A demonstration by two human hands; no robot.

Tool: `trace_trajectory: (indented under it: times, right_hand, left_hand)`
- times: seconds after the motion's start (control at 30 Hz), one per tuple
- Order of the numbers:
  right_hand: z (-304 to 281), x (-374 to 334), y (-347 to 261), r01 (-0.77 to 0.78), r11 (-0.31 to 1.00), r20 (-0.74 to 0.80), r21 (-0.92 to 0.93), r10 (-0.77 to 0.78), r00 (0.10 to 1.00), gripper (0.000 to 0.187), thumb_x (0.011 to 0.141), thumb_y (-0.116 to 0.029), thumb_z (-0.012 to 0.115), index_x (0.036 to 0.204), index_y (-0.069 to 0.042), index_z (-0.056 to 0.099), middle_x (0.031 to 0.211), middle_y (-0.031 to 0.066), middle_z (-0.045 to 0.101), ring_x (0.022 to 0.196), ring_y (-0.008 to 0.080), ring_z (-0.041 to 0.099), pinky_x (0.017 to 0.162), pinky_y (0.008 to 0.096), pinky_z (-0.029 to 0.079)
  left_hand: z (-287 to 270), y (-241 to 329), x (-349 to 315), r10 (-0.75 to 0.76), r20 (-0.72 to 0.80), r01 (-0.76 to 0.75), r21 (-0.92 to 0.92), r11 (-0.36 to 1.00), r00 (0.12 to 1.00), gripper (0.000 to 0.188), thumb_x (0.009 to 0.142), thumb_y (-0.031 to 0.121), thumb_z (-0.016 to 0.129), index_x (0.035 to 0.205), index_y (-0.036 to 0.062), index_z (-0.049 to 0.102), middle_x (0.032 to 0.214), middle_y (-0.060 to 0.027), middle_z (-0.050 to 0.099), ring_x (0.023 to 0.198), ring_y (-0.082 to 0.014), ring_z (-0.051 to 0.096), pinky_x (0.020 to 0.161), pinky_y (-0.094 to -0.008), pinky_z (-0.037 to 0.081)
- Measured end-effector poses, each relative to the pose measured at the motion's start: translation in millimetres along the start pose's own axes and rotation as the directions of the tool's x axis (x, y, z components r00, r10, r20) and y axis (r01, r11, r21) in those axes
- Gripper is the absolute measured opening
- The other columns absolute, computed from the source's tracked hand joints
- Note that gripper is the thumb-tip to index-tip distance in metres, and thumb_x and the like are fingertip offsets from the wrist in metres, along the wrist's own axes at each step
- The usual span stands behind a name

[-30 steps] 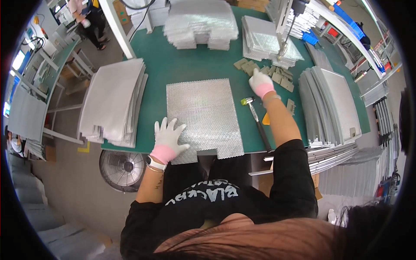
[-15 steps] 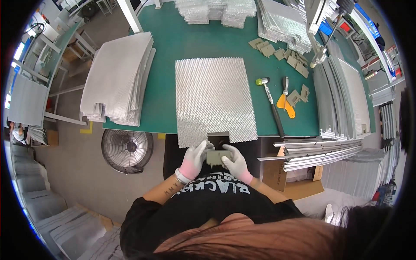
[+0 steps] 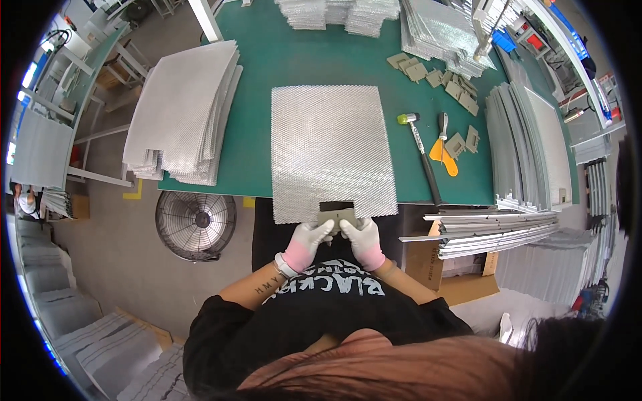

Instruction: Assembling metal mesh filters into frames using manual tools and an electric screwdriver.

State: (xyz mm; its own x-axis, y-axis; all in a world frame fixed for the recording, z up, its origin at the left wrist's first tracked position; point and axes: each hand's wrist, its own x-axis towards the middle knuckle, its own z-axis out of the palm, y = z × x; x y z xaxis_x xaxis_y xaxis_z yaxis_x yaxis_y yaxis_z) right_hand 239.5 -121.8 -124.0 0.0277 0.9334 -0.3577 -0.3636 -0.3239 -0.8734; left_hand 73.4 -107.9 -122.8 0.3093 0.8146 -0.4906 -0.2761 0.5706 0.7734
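A silvery mesh panel lies on the green table, its notched near edge jutting past the front. At that notch I hold a flat grey-green plastic bracket between both gloved hands. My left hand is closed on the bracket's left end, thumb on top. My right hand pinches its right end the same way. The bracket sits in the lower part of the notch; whether it is seated on the panel's edge I cannot tell. The fingers under it are hidden.
Right of the panel lie a mallet, a scraper with an orange blade and loose brackets. Mesh panels are stacked at the left. Metal strips stick out at the right front edge. A floor fan stands below left.
Both hands have moved forward with the bracket, from below the panel up into its notch. My left hand now grips the bracket's end with the thumb on top.
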Motion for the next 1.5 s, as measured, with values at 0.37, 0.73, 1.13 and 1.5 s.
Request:
trace_trajectory:
  times: [0.37,0.73,1.13,1.5]
  right_hand:
    - [-9.1,4.9,9.9,0.002,0.997,-0.294,-0.073,-0.023,0.955,0.027,0.098,-0.025,0.063,0.083,-0.002,0.063,0.070,-0.0002,0.059,0.060,0.0045,0.048,0.055,0.0218,0.039]
    - [-17.1,6.2,13.3,-0.014,0.930,0.337,-0.368,0.148,0.930,0.046,0.107,-0.040,0.036,0.110,-0.002,0.063,0.093,0.0063,0.066,0.080,0.0126,0.059,0.073,0.0285,0.050]
    - [-46.7,-6.0,34.5,0.296,0.955,-0.403,-0.010,-0.274,0.873,0.034,0.106,-0.025,0.039,0.098,-0.003,0.064,0.090,0.0020,0.064,0.079,0.0109,0.060,0.072,0.0288,0.051]
    - [-34.1,-10.8,15.4,0.269,0.960,-0.423,0.079,-0.212,0.881,0.014,0.101,-0.014,0.056,0.106,-0.003,0.065,0.096,-0.0006,0.065,0.084,0.0073,0.060,0.073,0.0252,0.051]
  left_hand:
    - [-9.3,-4.1,8.9,0.029,0.101,-0.026,-0.031,0.999,0.994,0.036,0.102,0.032,0.057,0.107,-0.0027,0.063,0.081,-0.0036,0.064,0.070,-0.0088,0.058,0.066,-0.0256,0.048]
    - [5.5,141.9,9.7,-0.422,0.650,-0.261,0.692,0.673,0.632,0.053,0.097,0.040,0.061,0.133,0.0011,0.056,0.124,-0.0214,0.064,0.116,-0.0276,0.062,0.100,-0.0387,0.047]
    - [78.6,85.8,58.0,0.246,0.661,-0.518,0.725,-0.455,0.709,0.073,0.083,0.054,0.065,0.145,0.0178,0.048,0.149,-0.0210,0.040,0.140,-0.0452,0.032,0.113,-0.0672,0.019]
    - [72.5,82.2,58.1,0.269,0.673,-0.547,0.726,-0.416,0.689,0.070,0.084,0.051,0.065,0.142,0.0152,0.050,0.147,-0.0216,0.042,0.137,-0.0471,0.034,0.111,-0.0676,0.021]
